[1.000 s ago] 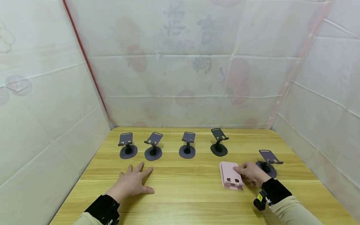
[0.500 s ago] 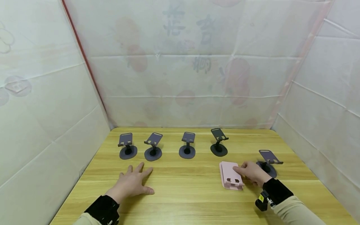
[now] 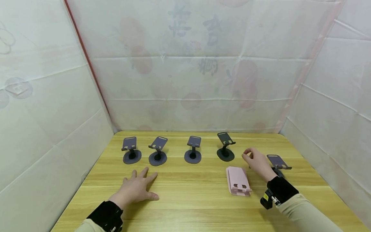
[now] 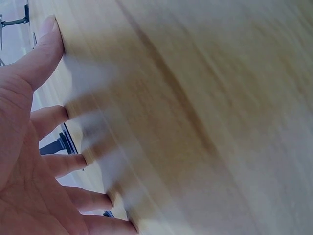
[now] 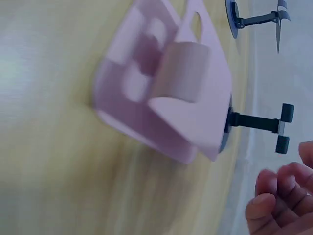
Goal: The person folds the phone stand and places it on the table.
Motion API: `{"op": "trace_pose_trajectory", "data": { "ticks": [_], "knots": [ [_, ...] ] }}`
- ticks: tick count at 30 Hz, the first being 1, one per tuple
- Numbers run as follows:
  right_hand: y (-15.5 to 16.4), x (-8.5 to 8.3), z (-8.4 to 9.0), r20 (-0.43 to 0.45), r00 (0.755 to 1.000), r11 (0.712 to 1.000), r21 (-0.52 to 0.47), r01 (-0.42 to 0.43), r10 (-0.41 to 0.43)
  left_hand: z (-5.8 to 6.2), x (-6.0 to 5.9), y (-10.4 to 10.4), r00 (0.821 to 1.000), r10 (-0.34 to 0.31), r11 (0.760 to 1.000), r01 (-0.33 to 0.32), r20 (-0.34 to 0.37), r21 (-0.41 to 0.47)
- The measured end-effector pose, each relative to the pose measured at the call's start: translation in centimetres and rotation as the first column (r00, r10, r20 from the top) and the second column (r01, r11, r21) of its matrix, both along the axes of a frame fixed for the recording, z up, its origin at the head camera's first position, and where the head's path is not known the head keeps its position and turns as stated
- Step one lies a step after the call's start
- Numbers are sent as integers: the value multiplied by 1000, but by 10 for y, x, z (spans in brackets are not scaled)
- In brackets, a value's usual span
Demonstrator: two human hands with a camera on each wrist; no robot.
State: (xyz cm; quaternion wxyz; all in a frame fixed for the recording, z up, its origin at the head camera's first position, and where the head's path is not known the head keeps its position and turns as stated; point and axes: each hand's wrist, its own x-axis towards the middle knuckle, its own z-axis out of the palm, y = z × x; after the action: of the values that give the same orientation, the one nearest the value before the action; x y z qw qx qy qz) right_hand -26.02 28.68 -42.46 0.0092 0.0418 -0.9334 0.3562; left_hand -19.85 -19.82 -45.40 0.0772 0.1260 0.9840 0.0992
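A pink folded phone stand [image 3: 238, 181] lies flat on the wooden table [image 3: 188, 206], and the right wrist view shows it close up [image 5: 166, 98]. My right hand [image 3: 252, 159] hovers just behind it, between two dark stands, fingers loosely curled [image 5: 279, 196] and holding nothing. My left hand [image 3: 136, 188] rests palm down on the table at the front left, fingers spread [image 4: 49, 161], touching only the wood.
Several dark grey phone stands stand upright in a row at the back, from the leftmost [image 3: 131, 151] to the fourth [image 3: 225, 148]. Another dark stand [image 3: 277, 162] stands at the right, partly behind my right wrist. White sheeting walls enclose the table.
My right hand has let go of the pink stand and lifted back toward the row of dark stands. The pink stand and my left hand stay put.
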Motion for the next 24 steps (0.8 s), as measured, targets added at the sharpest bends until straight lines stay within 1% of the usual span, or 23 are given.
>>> {"op": "trace_pose_trajectory", "data": {
  "ticks": [2,3,5,8,11,12,14,19,24],
  "knots": [
    [-5,-6,4,-83,996,999,40,-10,13,0,0,0,1000,0,1000,0,-3,-1],
    [-8,-9,8,-101,995,998,54,-21,26,0,0,0,1000,0,1000,0,-1,0],
    [-12,-18,11,-172,984,996,77,-36,49,1,-1,0,1000,0,1000,0,-1,0],
    [-19,-31,11,-283,954,989,133,-61,97,1,-1,0,1000,-2,1000,2,1,-2],
    [-25,-44,8,-360,918,970,229,-86,166,2,0,0,1000,-2,1000,2,7,-5],
    [-27,-48,7,-370,910,961,259,-92,187,2,0,0,1000,-3,1000,3,7,-4],
    [-31,-53,5,-362,904,942,315,-114,230,2,0,0,1000,-1,1000,1,10,-2],
    [-36,-58,-2,-282,912,899,405,-168,297,2,0,0,1000,1,1000,-1,14,8],
    [-38,-58,-8,-246,911,865,466,-189,331,3,1,1,1000,3,1000,-3,17,11]
  ]
}}
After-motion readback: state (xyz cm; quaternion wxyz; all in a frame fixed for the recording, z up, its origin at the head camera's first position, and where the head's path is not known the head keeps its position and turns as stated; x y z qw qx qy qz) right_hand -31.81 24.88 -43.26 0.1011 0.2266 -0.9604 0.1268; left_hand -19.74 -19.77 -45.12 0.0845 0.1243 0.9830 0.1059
